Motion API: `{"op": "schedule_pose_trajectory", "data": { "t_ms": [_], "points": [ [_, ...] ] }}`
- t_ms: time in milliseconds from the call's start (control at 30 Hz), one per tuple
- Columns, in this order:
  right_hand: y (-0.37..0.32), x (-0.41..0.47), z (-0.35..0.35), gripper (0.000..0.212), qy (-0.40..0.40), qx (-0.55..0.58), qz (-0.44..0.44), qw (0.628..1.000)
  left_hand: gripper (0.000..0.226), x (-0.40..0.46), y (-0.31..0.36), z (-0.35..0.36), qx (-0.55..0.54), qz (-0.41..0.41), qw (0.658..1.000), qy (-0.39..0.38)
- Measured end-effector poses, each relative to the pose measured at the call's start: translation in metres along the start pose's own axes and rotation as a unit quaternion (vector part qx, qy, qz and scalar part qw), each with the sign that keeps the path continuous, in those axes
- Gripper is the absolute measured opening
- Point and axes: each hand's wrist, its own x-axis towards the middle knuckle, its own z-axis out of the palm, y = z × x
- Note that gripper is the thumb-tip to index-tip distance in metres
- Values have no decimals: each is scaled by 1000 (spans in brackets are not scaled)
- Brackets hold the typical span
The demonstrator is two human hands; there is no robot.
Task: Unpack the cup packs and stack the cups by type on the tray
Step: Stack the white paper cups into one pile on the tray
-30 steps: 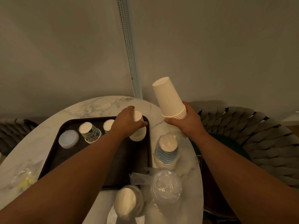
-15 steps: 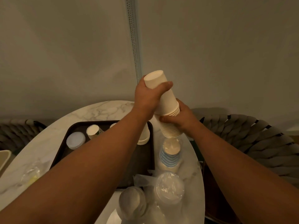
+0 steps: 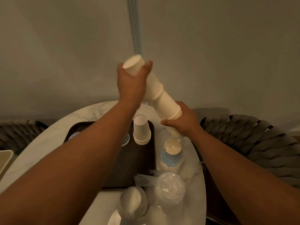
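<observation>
the left hand [image 3: 131,83] has climbed since half a second ago, and the few white cups [image 3: 146,78] it grips by their closed end have slid up out of the nested stack [image 3: 170,109]; earlier they sat snug down on it, now they're drawn out long with only their rims still overlapping the stack's top. fingers and thumb of the left hand are wrapped right round those cups. the right hand [image 3: 183,120] is clamped round the stack's rim end, about where it was, just above the right edge of the dark tray [image 3: 138,168].

the held cups are plain white paper, tapered, bottoms pointing up and away, the whole column tilted over the tray's far right corner, high off the marble table [image 3: 97,111]. on the tray's far right corner stands a short pile of white cups [image 3: 141,130], upside down. just right of the tray, on the table, sits a wrapped pack of blue-striped cups [image 3: 171,153], and near the tray's near right corner a pack of clear lids [image 3: 169,187] in plastic.
</observation>
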Motion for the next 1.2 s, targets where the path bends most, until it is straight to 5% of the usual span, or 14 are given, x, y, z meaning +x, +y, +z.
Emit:
{"op": "schedule_pose_trajectory", "data": {
  "t_ms": [133,300,667,800,900,1033,1100,1200],
  "points": [
    [25,-5,-3,77,48,34,55,997,59,12,-12,-23,97,56,993,-22],
    [30,-6,-3,76,55,68,58,995,67,-11,-74,-34,212,15,970,-120],
    [42,-10,-1,76,34,96,50,994,75,-26,-150,-40,303,-88,934,-168],
    [40,-10,-1,74,22,130,59,990,95,-24,-139,-44,264,-44,953,-144],
    [28,-6,-4,77,-6,169,55,984,84,-20,-100,-32,190,37,975,-112],
    [3,-1,-8,66,-79,158,36,984,84,-12,-52,-5,32,-47,972,-228],
    [-6,-1,-7,64,-107,140,26,984,94,-12,-42,5,1,-65,971,-232],
    [-12,-1,-3,68,-106,129,15,986,78,-18,-38,11,-25,-66,978,-197]
  ]
}}
